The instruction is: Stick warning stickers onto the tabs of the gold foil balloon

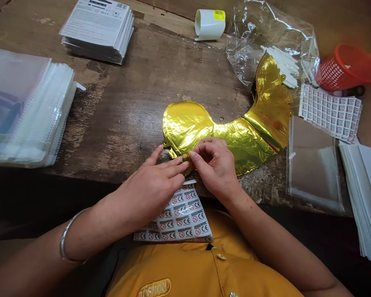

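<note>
A worn dark-brown wooden desk (126, 95) bears a stack of clear plastic sleeves (40, 119) at nine o'clock and a red plastic basket (343, 68) at two o'clock. The shiny gold foil balloon (244, 140) lies flat just above centre, its flared end towards one o'clock. The left hand (160, 177), fingers extended and apart, presses its lower edge; the right hand (214, 165) touches there, fingers curled, any pinch unclear

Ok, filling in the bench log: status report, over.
Left hand open, fingertips at near edge of gold foil. Right hand beside it, grip unclear. Sticker sheet closer to body, partly behind left hand.
</note>
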`<state>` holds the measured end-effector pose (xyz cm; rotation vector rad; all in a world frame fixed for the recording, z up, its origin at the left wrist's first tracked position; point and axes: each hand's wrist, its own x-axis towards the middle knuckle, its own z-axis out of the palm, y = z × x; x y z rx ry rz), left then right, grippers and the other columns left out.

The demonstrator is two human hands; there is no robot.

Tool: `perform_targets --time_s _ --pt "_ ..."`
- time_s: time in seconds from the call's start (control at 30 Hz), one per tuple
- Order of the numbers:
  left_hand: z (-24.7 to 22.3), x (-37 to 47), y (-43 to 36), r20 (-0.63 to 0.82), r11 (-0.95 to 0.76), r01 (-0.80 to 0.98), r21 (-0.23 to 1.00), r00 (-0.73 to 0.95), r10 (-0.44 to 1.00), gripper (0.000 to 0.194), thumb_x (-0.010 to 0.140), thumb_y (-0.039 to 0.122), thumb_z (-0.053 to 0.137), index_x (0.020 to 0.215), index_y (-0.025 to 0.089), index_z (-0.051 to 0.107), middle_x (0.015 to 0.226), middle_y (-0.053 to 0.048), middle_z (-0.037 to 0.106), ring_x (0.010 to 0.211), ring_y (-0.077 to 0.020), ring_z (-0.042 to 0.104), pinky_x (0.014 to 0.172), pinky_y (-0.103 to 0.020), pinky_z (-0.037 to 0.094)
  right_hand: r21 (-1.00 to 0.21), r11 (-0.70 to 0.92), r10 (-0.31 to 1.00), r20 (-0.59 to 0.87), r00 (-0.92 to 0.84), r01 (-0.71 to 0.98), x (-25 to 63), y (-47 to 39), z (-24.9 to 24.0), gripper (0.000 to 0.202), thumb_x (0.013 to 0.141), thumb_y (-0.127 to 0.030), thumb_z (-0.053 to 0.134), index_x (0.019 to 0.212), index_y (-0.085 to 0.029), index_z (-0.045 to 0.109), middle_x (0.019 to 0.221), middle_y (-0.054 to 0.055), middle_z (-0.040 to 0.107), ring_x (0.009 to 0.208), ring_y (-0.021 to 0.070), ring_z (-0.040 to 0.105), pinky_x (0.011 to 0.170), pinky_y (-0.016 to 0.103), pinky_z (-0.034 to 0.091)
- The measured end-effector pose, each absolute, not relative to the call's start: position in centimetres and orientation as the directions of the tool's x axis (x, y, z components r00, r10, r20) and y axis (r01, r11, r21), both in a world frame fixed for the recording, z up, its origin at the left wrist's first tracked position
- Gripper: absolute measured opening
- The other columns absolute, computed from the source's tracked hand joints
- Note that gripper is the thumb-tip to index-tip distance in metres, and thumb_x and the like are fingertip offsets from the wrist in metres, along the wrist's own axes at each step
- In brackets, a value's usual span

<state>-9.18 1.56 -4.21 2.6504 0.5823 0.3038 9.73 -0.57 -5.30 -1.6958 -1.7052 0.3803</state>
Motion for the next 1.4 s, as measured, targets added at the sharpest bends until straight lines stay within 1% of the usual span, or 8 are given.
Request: perform_targets --time_s 0.3,0.47,0.57,0.67,0.8,1.0,1.17,1.4 --pt "-4.5 -9.2 1.6 0.135 -0.831 0.347 0.435 0.887 0.441 0.022 0.086 0.006 0.044 0.091 0.014 0.063 0.13 -0.011 0.063 0.127 -0.0255 0.053 0.115 -0.062 0.016 -0.533 0.063 0.957 0.271 0.1 0.844 9.1 -0.9 -5.6 0.011 0.083 -0.022 0.061 0.072 -0.021 0.059 0.086 0.006 0.062 0.091 0.0237 0.053 0.083 0.041 0.044" --pt "-4.3 -9.0 1.6 0.118 -0.823 0.354 0.444 0.888 0.445 0.022 0.087 0.007 0.043 0.091 0.015 0.063 0.129 -0.011 0.063 0.128 -0.0244 0.052 0.116 -0.06 0.017 -0.379 0.008 0.953 0.284 0.108 0.925 9.1 -0.7 -5.9 0.016 0.082 -0.032 0.064 0.089 -0.02 0.055 0.091 0.009 0.059 0.089 0.0272 0.049 0.079 0.043 0.043" --pt "-4.3 -9.0 1.6 0.11 -0.814 0.374 0.445 0.879 0.464 0.021 0.089 0.008 0.044 0.094 0.015 0.064 0.128 -0.011 0.064 0.125 -0.0234 0.055 0.116 -0.059 0.018 -0.29 0.016 0.919 0.382 0.1 0.957 10.2 -0.3 -5.3 0.009 0.085 -0.023 0.055 0.093 -0.019 0.055 0.093 0.011 0.058 0.087 0.0274 0.05 0.076 0.044 0.044" --pt "-4.4 -9.2 1.6 0.101 -0.801 0.375 0.466 0.877 0.469 0.02 0.09 0.01 0.045 0.096 0.016 0.063 0.129 -0.01 0.063 0.124 -0.0224 0.056 0.116 -0.059 0.019 -0.247 0.218 0.89 0.447 -0.088 0.944 11.1 -0.8 -4.2 0.016 0.087 -0.011 0.046 0.09 -0.019 0.06 0.092 0.011 0.063 0.087 0.0254 0.055 0.078 0.043 0.048" --pt "-4.1 -9.7 1.4 0.125 -0.808 0.355 0.471 0.88 0.459 0.019 0.092 0.013 0.044 0.089 0.015 0.063 0.129 -0.011 0.062 0.124 -0.0219 0.054 0.115 -0.056 0.025 -0.252 0.533 0.838 0.289 -0.463 0.808 11.3 -2.4 -4.1 0.027 0.089 -0.009 0.051 0.112 -0.014 0.064 0.114 0.012 0.068 0.105 0.0236 0.06 0.092 0.041 0.052" --pt "-2.7 -10.6 1.1 0.161 -0.801 0.429 0.418 0.833 0.53 0.016 0.09 0.017 0.05 0.084 0.014 0.065 0.111 -0.011 0.065 0.106 -0.0246 0.06 0.099 -0.045 0.046 -0.179 0.607 0.779 0.323 -0.537 0.774 11.7 -2.3 -5.7 0.027 0.09 -0.01 0.052 0.114 -0.008 0.066 0.118 0.015 0.068 0.107 0.0247 0.063 0.094 0.042 0.054" --pt "-2.5 -10.7 0.9 0.138 -0.779 0.494 0.387 0.804 0.579 0.015 0.088 0.016 0.053 0.082 0.014 0.067 0.121 -0.015 0.059 0.115 -0.0295 0.054 0.098 -0.046 0.047 -0.412 0.449 0.881 0.351 -0.317 0.793 11.8 -1.2 -5.1 0.011 0.087 -0.016 0.061 0.083 -0.015 0.071 0.086 0.007 0.074 0.08 0.0185 0.067 0.073 0.031 0.055" --pt "-1.7 -10.2 1.1 0.181 -0.829 0.449 0.333 0.833 0.523 0.015 0.088 0.017 0.053 0.081 0.015 0.067 0.142 -0.015 0.045 0.135 -0.0311 0.039 0.115 -0.053 0.028 -0.841 0.024 0.992 -0.049 -0.12 0.541 13.2 1.0 -3.8 0.032 0.086 -0.04 0.06 0.064 -0.017 0.065 0.055 -0.004 0.053 0.051 0.0093 0.046 0.048 0.023 0.034"
